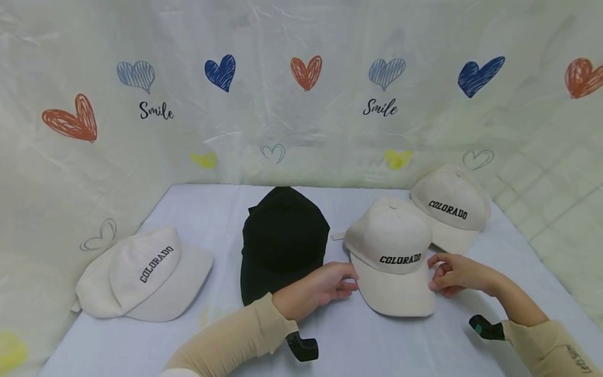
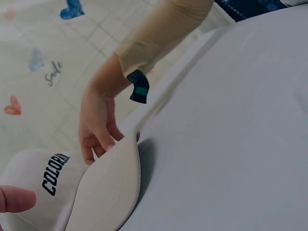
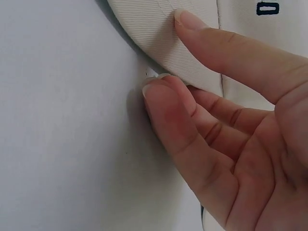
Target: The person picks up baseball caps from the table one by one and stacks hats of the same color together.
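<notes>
A cream baseball cap (image 1: 391, 235) with dark COLORADO lettering lies on the white-covered table, its brim towards me, between both hands. At the left edge of its brim is my left hand (image 1: 325, 285), the fingertips right by the fabric; in the left wrist view only its thumb (image 2: 17, 198) shows, over the crown. My right hand (image 1: 464, 275) is at the brim's right edge. Up close, its thumb (image 3: 226, 53) lies apart from the fingers, in front of the brim (image 3: 154, 33), and the loosely bent fingertips are at the rim. Neither hand shows a clear pinch.
Another cream COLORADO cap (image 1: 452, 207) sits behind on the right, partly overlapped by the first. A black cap (image 1: 282, 235) lies left of centre, partly behind my left forearm. More cream caps (image 1: 146, 277) lie overlapped at the left. A heart-patterned sheet (image 1: 264, 120) hangs behind.
</notes>
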The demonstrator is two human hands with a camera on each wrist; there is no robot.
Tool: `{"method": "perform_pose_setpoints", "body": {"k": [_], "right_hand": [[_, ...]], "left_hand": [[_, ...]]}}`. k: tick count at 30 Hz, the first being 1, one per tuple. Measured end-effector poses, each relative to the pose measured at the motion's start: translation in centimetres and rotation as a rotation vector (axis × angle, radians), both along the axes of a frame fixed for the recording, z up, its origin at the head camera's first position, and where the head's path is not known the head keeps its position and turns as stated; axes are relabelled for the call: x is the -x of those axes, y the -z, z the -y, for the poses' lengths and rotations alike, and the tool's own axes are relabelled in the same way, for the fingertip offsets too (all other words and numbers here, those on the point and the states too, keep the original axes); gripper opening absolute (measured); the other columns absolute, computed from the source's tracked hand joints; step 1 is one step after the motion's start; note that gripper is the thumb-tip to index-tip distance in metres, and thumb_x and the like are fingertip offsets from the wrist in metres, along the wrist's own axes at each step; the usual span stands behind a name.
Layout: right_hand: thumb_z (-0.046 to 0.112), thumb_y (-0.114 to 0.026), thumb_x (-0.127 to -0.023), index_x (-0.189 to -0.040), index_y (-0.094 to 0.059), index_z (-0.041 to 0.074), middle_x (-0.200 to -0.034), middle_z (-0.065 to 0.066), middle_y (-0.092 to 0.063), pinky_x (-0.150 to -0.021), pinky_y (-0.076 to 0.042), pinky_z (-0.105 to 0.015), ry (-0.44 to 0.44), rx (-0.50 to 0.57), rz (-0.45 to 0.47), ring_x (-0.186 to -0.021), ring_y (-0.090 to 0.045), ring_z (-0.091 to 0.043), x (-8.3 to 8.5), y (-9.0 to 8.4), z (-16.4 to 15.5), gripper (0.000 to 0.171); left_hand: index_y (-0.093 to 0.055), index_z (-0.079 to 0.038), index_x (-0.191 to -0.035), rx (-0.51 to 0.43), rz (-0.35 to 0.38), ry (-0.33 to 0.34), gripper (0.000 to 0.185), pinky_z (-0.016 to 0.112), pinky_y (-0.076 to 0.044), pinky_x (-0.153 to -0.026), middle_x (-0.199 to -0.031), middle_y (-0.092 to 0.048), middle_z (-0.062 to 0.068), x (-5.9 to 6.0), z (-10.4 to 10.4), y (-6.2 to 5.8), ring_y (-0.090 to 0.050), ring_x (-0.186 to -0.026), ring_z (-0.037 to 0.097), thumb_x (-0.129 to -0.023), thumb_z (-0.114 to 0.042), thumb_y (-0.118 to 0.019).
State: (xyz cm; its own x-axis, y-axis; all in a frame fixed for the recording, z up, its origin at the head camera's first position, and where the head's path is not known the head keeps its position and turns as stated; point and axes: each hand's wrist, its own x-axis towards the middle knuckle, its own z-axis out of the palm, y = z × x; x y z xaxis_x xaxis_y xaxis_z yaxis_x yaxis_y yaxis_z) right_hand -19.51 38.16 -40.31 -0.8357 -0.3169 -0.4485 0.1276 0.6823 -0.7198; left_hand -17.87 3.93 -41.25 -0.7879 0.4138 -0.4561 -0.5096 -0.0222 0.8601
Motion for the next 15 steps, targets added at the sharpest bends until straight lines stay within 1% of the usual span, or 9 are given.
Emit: {"method": "perform_pose_setpoints", "body": {"k": [6,9,12,15], "right_hand": [[0.018,-0.077,-0.093,-0.127,-0.045,-0.011,-0.087,-0.006,-0.057,-0.068,-0.056,-0.031,-0.028,0.009,-0.039,-0.080,-0.059,-0.019,0.3,0.2,0.8,0.055],[0.018,-0.079,-0.092,-0.128,-0.045,-0.013,-0.086,-0.006,-0.057,-0.068,-0.056,-0.031,-0.027,0.007,-0.039,-0.080,-0.059,-0.021,0.4,0.1,1.4,0.058],[0.017,-0.079,-0.091,-0.128,-0.045,-0.013,-0.087,-0.006,-0.057,-0.069,-0.057,-0.031,-0.033,0.000,-0.041,-0.081,-0.060,-0.021,0.5,-0.1,1.8,0.059],[0.017,-0.079,-0.091,-0.127,-0.046,-0.012,-0.087,-0.006,-0.057,-0.068,-0.057,-0.031,-0.036,-0.023,-0.045,-0.081,-0.060,-0.021,0.5,-0.2,1.9,0.057]], "left_hand": [[-0.060,0.000,-0.111,0.014,-0.004,-0.001,0.021,0.044,-0.049,-0.104,-0.119,-0.058,0.011,-0.1,0.6,0.0,-0.063,-0.106,0.029,-0.090,-0.006,-0.059],[-0.059,0.002,-0.116,0.013,-0.001,-0.011,0.026,0.045,-0.049,-0.104,-0.118,-0.057,0.010,-0.3,0.9,0.0,-0.063,-0.107,0.030,-0.091,-0.005,-0.059],[-0.058,0.002,-0.118,0.014,-0.005,-0.003,0.028,0.045,-0.048,-0.105,-0.119,-0.056,0.010,-0.3,1.2,0.0,-0.062,-0.108,0.029,-0.091,-0.006,-0.060],[-0.059,-0.001,-0.109,0.016,-0.007,-0.008,0.019,0.043,-0.050,-0.103,-0.117,-0.056,0.009,-0.3,1.2,0.0,-0.062,-0.106,0.028,-0.091,-0.007,-0.060]]}}
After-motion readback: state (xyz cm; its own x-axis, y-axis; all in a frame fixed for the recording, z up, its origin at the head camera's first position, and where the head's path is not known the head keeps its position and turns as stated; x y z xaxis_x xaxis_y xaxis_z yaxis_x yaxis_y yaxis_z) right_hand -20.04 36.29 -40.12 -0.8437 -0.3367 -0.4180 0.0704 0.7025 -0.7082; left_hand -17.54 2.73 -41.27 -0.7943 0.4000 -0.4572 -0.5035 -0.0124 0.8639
